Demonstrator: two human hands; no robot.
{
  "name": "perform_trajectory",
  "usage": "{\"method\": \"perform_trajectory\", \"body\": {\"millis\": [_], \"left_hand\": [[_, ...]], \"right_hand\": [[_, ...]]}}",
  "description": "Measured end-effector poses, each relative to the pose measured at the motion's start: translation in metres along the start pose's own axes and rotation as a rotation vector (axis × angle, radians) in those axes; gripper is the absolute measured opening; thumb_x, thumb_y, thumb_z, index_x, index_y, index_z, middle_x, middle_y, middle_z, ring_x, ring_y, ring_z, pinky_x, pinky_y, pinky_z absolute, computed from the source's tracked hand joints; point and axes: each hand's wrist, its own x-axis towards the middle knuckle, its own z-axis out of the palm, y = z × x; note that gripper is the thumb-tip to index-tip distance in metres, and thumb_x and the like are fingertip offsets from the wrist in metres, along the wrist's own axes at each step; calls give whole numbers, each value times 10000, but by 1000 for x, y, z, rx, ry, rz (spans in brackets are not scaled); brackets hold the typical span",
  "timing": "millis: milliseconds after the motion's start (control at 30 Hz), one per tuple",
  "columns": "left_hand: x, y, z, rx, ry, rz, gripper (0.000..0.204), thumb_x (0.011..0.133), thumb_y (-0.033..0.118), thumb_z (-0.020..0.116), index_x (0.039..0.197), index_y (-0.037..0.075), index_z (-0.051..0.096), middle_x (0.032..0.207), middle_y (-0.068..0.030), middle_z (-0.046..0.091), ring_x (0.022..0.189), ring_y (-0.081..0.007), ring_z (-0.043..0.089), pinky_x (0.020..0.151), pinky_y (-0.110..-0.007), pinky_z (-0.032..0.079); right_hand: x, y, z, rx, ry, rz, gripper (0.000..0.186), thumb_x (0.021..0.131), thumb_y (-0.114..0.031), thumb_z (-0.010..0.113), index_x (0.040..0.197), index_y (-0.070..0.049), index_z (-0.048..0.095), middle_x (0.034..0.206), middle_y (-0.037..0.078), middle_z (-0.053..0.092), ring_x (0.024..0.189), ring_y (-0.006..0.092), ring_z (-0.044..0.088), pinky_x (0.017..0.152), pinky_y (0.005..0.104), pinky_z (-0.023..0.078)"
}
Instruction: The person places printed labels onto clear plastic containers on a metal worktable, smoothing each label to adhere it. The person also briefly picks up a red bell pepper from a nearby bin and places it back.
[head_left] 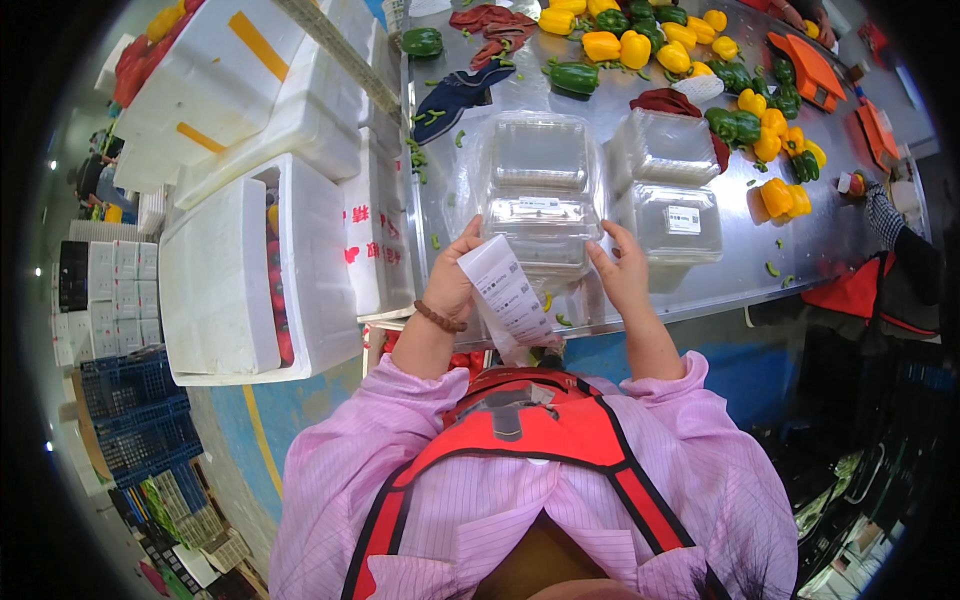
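Note:
My left hand (450,280), a brown bead bracelet at its wrist, is closed on a strip of white printed labels (505,290). The strip hangs down beside it past the table edge. Between my hands stands a stack of clear plastic boxes (540,245), with a white label on the upper part of its near box. My left fingertips are close to its left side. With fingers apart, my right hand (622,268) is at the stack's right edge; its thumb and fingertips seem to touch the plastic. Farther right is another stack of clear boxes (655,225), one bearing a white label (683,220).
Yellow peppers (634,50) and green peppers (574,79) lie across the far metal table (740,270). A dark blue cloth (460,100) is at the left. White foam boxes (330,290) stand left of the table. Orange tools (805,70) and other people's arms are at the right.

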Motion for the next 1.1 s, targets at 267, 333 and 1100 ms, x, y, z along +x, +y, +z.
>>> {"method": "perform_trajectory", "body": {"millis": [267,333,1100], "left_hand": [[2,-2,6,-37,-11,40,97,863,28,607,785,53,659,1597,-36,189,1171,-107,530,861,-294,479],[4,-4,2,-39,-33,44,97,863,27,605,789,53,662,1597,-32,187,1185,-105,522,865,-291,476],[27,-66,14,1744,-412,497,153,645,25,668,720,145,724,1536,-103,313,1423,-444,180,1112,-629,189]], "right_hand": [[23,-61,9,-470,0,-513,481,786,-284,719,1207,-86,599,1221,114,606,1158,316,532,1041,503,337],[28,-76,18,-541,-71,-554,478,783,-317,720,1193,-96,610,1210,95,615,1151,293,540,1052,526,310],[109,-97,-13,-767,-188,-951,60,721,-100,608,767,-118,642,732,50,656,730,260,654,683,386,489]]}}
